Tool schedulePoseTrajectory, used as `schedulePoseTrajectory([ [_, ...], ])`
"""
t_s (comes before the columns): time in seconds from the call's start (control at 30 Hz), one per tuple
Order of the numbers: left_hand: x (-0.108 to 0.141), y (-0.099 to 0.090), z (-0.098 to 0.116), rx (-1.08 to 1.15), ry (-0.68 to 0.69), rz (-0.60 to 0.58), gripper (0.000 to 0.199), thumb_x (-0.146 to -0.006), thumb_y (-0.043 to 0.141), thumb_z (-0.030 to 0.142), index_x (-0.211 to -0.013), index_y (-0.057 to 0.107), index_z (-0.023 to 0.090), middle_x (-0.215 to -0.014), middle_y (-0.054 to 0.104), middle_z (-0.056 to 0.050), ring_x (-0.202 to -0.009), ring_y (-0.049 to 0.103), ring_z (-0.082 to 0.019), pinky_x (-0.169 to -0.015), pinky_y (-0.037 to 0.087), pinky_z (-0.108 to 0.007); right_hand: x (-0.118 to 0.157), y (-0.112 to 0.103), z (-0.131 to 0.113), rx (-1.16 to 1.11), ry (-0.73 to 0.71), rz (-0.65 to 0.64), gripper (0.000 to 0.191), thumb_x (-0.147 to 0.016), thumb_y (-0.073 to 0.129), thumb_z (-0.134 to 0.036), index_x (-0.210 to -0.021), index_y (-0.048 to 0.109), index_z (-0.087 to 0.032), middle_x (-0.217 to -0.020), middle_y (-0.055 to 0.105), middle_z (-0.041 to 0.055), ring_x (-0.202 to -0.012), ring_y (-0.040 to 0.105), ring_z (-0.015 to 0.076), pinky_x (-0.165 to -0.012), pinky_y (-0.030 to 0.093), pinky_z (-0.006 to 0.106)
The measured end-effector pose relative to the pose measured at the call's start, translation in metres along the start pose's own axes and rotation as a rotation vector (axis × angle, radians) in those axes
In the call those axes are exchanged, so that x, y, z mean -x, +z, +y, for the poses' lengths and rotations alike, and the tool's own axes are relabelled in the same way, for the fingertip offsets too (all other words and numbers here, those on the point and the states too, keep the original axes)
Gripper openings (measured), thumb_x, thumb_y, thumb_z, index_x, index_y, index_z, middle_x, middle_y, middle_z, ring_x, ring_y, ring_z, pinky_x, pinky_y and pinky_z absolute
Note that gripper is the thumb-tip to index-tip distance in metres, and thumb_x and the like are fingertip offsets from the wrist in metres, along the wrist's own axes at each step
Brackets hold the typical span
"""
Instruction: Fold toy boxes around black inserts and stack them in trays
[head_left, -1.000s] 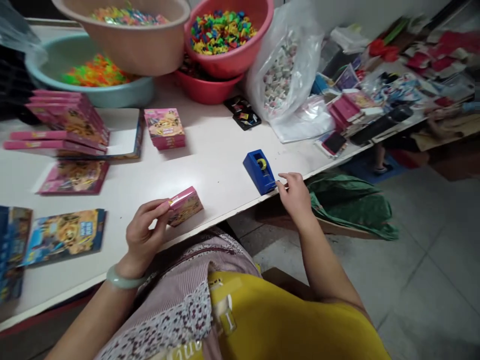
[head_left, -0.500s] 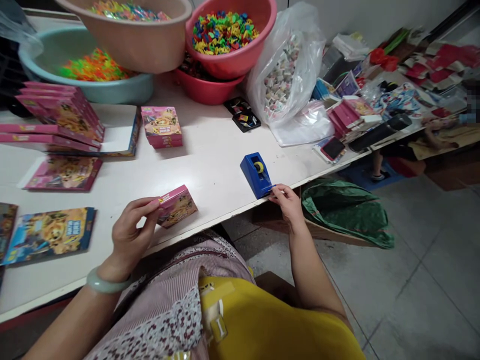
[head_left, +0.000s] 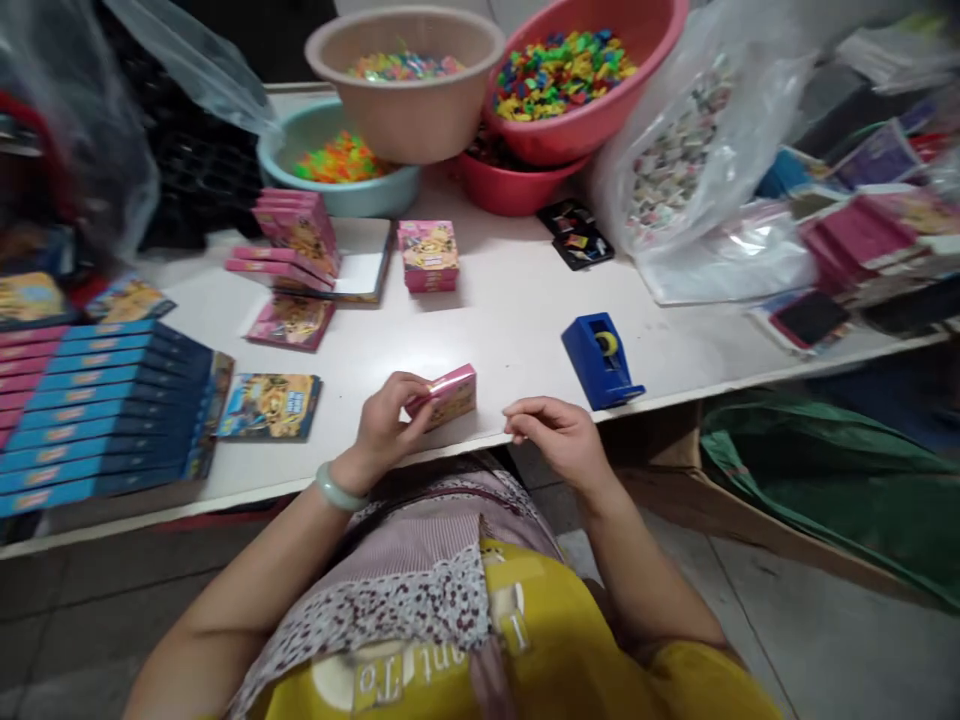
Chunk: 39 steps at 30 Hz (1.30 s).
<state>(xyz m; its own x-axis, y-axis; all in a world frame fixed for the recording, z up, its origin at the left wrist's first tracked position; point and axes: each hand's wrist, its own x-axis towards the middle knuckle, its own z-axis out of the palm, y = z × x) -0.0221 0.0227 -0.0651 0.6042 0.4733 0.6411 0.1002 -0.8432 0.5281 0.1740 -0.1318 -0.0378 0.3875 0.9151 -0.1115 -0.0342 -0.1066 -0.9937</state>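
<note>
My left hand (head_left: 391,420), a pale bangle on its wrist, pinches a small pink box (head_left: 454,396) by its left end. The box stands on its long edge near the front of the table. Just right of it, my right hand (head_left: 559,436) hovers at the table's edge with thumb and forefinger pressed together. Whatever lies between those fingertips is too small to make out. A blue tape dispenser (head_left: 598,362) with a yellow-cored roll stands beyond the right hand, apart from it. Behind the held box is a short stack of pink boxes (head_left: 429,256).
Blue boxes (head_left: 112,410) stand in a long row at left, beside a flat blue box (head_left: 271,406). Basins of small coloured pieces, including a beige basin (head_left: 409,110), line the back. A clear plastic bag (head_left: 697,140) stands back right; a green sack (head_left: 817,490) lies below the edge.
My right hand has left the tape dispenser's cutting end and come left toward the pink box. The left hand still holds the box. The view has swung left.
</note>
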Motion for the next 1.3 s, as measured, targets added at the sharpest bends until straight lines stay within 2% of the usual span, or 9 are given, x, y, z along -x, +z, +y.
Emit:
schedulePoseTrajectory([
  [0.17,-0.012,-0.010,0.004,-0.209,0.132,-0.235,0.045,-0.096,0.047,0.022,-0.141,0.041,0.024,-0.092,0.058,-0.004,-0.072,0.057,-0.013,-0.060,0.049,-0.023,-0.041,0.059,-0.006,-0.064,-0.006,-0.102,0.038,-0.078,0.068,-0.038,-0.111,0.071,-0.021,-0.077,0.072,-0.0008,-0.058,0.060,0.0114,-0.066,0.054,0.031],
  [0.37,-0.011,-0.011,-0.008,-0.061,0.067,-0.236,0.032,-0.096,0.048,0.022,-0.127,0.055,0.022,-0.092,0.061,-0.005,-0.077,0.060,-0.013,-0.064,0.049,-0.024,-0.067,0.050,0.003,0.509,-0.090,-0.055,0.062,-0.082,0.064,-0.039,-0.139,0.051,-0.020,-0.066,0.067,-0.0007,-0.059,0.060,0.0176,-0.066,0.051,0.034],
  [0.47,-0.016,-0.007,-0.018,0.153,-0.119,-0.104,0.013,-0.093,0.055,0.023,-0.103,0.063,0.019,-0.086,0.063,-0.004,-0.077,0.061,-0.013,-0.068,0.050,-0.025,-0.082,0.044,0.006,0.645,-0.182,-0.033,0.057,-0.078,0.069,-0.045,-0.128,0.061,-0.019,-0.083,0.070,0.0070,-0.079,0.065,0.0245,-0.075,0.053,0.040],
  [0.6,-0.057,-0.006,-0.049,0.443,-0.483,0.043,0.021,-0.088,0.064,0.036,-0.101,0.063,0.019,-0.092,0.066,-0.004,-0.083,0.062,-0.014,-0.074,0.049,-0.025,-0.132,0.041,0.000,0.220,-0.064,-0.164,0.036,-0.078,0.064,-0.051,-0.097,0.066,-0.020,-0.091,0.072,0.0061,-0.082,0.068,0.0230,-0.071,0.056,0.036],
  [0.73,-0.124,-0.006,-0.108,0.694,-0.823,0.166,0.046,-0.086,0.062,0.051,-0.121,0.055,0.021,-0.121,0.062,-0.008,-0.111,0.059,-0.020,-0.094,0.046,-0.033,-0.221,0.039,-0.018,-0.109,0.030,0.096,0.029,-0.077,0.067,-0.048,-0.084,0.060,-0.021,-0.081,0.072,0.0013,-0.074,0.069,0.0196,-0.068,0.058,0.032],
  [0.83,-0.163,0.003,-0.148,0.681,-1.062,0.132,0.048,-0.084,0.062,0.058,-0.114,0.060,0.020,-0.130,0.059,-0.010,-0.124,0.053,-0.025,-0.103,0.041,-0.039,-0.285,0.044,-0.026,-0.192,0.154,0.187,0.019,-0.081,0.066,-0.038,-0.084,0.059,-0.020,-0.074,0.072,-0.0003,-0.071,0.070,0.0180,-0.069,0.059,0.031],
  [0.93,-0.183,0.023,-0.167,0.783,-1.171,0.018,0.049,-0.082,0.064,0.061,-0.103,0.066,0.017,-0.117,0.067,-0.012,-0.118,0.059,-0.028,-0.101,0.045,-0.040,-0.318,0.057,-0.019,-0.173,0.249,0.088,0.014,-0.082,0.066,-0.030,-0.088,0.063,-0.017,-0.073,0.074,0.0033,-0.070,0.072,0.0194,-0.071,0.060,0.034],
  [1.13,-0.184,0.054,-0.160,0.988,-1.148,-0.050,0.041,-0.086,0.065,0.048,-0.101,0.066,0.010,-0.101,0.073,-0.016,-0.095,0.070,-0.025,-0.092,0.054,-0.038,-0.306,0.072,0.009,-0.195,0.294,-0.056,0.030,-0.090,0.058,-0.033,-0.114,0.059,-0.016,-0.108,0.074,0.0121,-0.094,0.073,0.0223,-0.087,0.060,0.038],
  [1.3,-0.125,0.024,-0.124,0.868,-0.678,0.022,0.088,-0.066,0.084,0.048,-0.138,0.044,0.016,-0.138,0.056,-0.017,-0.125,0.056,-0.031,-0.107,0.045,-0.045,-0.234,0.064,0.033,-0.035,-0.170,-0.079,0.087,-0.081,0.066,-0.053,-0.150,0.023,-0.022,-0.154,0.040,0.0147,-0.136,0.048,0.0276,-0.109,0.045,0.045],
])
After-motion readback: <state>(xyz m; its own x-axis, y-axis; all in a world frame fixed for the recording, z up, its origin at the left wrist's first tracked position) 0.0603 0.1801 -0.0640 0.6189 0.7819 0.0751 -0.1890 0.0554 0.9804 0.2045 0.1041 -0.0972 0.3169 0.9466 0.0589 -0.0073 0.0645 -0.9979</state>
